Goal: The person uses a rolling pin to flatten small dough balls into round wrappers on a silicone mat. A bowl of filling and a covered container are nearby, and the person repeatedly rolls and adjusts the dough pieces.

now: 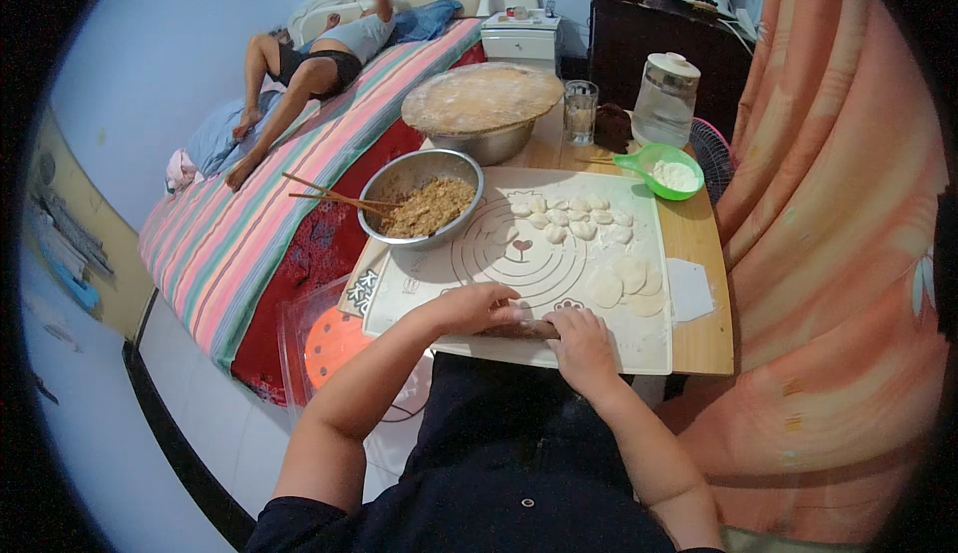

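A dark wooden rolling pin point(521, 330) lies across the near edge of the cream silicone mat point(419, 283). My right hand point(586, 348) is closed over the pin's right end. Just above the pin's left part is my left hand point(477, 307), its fingers bent together toward the right; whatever they pinch is hidden. Flat round dough wrappers point(631, 283) overlap on the mat beyond my right hand. Farther back sit several small floured dough pieces point(571, 218). To the left, a steel bowl point(424, 159) holds minced filling point(431, 208) with chopsticks point(334, 197) resting in it.
Behind stands a large metal pot point(487, 146) under a floured round board point(483, 96). A glass point(580, 114), a water jug point(667, 99) and a green scoop of flour point(679, 176) stand at the right back. A white scraper point(691, 291) lies beside the mat. Someone lies on the striped bed point(200, 244).
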`<state>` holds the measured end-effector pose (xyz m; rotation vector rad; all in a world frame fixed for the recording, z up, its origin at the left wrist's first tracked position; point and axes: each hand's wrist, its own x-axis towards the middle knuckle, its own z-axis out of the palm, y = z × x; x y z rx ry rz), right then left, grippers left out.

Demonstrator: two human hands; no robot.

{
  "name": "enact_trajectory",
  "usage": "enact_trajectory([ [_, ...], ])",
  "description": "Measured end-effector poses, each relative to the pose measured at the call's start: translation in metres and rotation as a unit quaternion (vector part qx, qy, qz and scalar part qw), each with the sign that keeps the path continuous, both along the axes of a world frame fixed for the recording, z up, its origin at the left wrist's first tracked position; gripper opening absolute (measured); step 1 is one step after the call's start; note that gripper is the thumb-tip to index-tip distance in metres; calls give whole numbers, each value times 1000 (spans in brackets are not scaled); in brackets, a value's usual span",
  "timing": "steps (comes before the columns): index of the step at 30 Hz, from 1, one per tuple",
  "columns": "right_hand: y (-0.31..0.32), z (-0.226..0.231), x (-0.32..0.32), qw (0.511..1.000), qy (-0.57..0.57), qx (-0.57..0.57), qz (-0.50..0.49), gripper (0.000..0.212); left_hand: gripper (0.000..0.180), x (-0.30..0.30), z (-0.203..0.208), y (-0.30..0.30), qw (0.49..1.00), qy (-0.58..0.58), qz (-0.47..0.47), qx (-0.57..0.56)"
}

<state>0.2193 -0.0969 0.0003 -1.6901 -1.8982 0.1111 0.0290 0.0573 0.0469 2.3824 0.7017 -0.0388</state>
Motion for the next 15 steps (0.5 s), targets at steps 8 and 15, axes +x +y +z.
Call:
enact_trajectory([
  [8,1,4,0,998,0,63,-2,37,25,-9,-4,-2,996,-31,75,27],
  [15,-12,4,15,981,-53,182,-40,31,27,9,-3,19,964,-153,214,-49],
])
